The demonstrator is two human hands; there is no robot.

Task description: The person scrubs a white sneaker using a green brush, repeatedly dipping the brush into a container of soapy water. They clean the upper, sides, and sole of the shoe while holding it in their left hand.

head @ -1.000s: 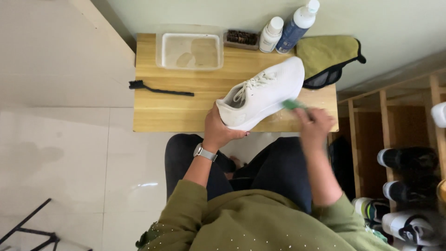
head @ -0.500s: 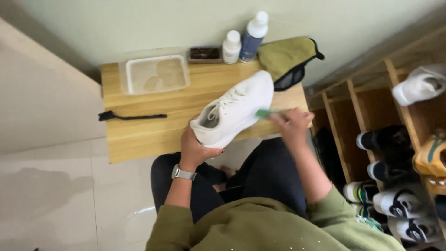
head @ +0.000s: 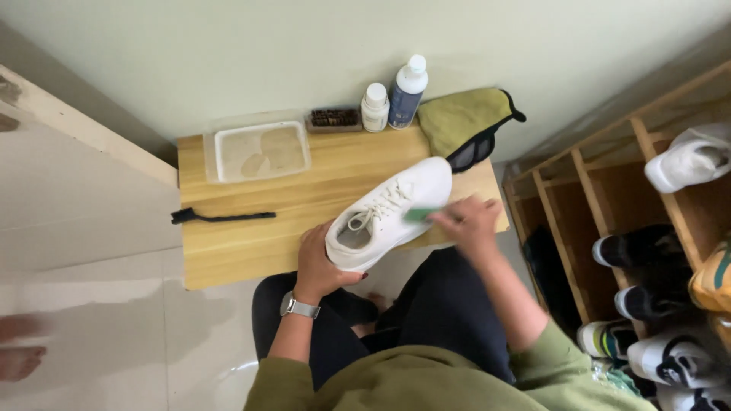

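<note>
On the near edge of the pale wooden tabletop (head: 251, 243), a white lace-up fabric sneaker (head: 388, 213) is kept lying on its side, heel toward the person and toe pointing up and to the right. The heel is cupped from below by the left hand (head: 320, 266), whose grip is wrapped around the sole and heel end; a silver wristwatch (head: 298, 306) is worn on that wrist. A small green brush-like tool (head: 419, 215) is pinched in the closed grip of the right hand (head: 470, 224) and is pressed against the side of the sneaker near its middle; the tool's exact form cannot be told because of blur.

Farther back on the tabletop, a clear rectangular plastic tub (head: 263, 151) is seen, with a dark-bristled brush (head: 333, 119), a small white bottle (head: 375, 107) and a taller blue bottle with a white cap (head: 406, 93) lined up against the wall. An olive cloth bag with black trim (head: 466, 125) is lying at the far right corner. A long black-handled brush (head: 221, 218) is lying flat to the left, well apart from the sneaker. A wooden shoe rack (head: 609, 221) holding several shoes is placed to the right.
</note>
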